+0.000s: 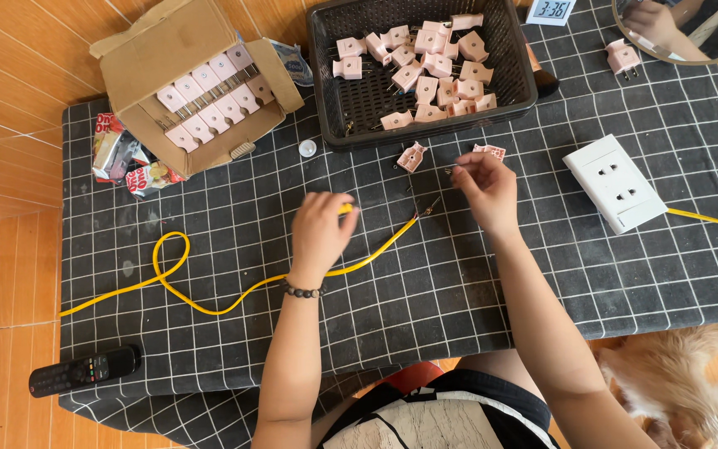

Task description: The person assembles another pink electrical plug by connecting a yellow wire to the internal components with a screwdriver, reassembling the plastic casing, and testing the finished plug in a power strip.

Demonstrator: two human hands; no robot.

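We note our left hand resting on the checked surface, its grip closed over the yellow cable, which loops away to the left and ends in bare wires near the middle. Our right hand has its grip pinched on a small part too tiny to identify, just beside a pink plug shell. Just beyond the hands, a black basket holds many pink plugs. A white socket block lies to the right, well apart.

Home floor workspace; wood planks, remote control, pet fur
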